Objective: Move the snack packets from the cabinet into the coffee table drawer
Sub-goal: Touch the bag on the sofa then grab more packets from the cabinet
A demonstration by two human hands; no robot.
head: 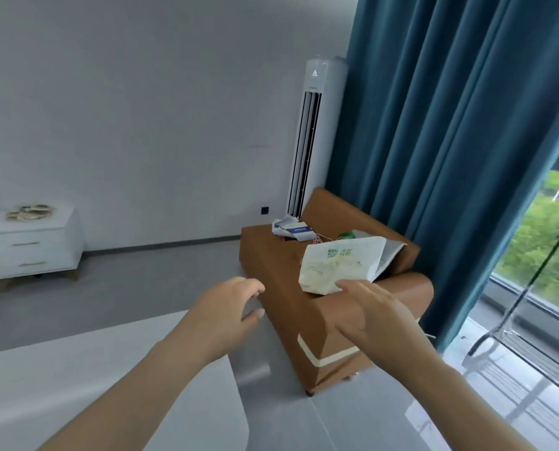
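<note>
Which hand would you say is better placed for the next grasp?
Probably the left: the left hand is empty, fingers relaxed, near the white table, while the right hand holds the white packet.

Open grey floor (161,281) lies between the white cabinet (32,245) at the left wall and the brown sofa (271,255), whose armrest (333,315) rises directly under the right hand (372,307) holding a white packet (336,265), and the white table top (76,385) fills the near left side.
</note>
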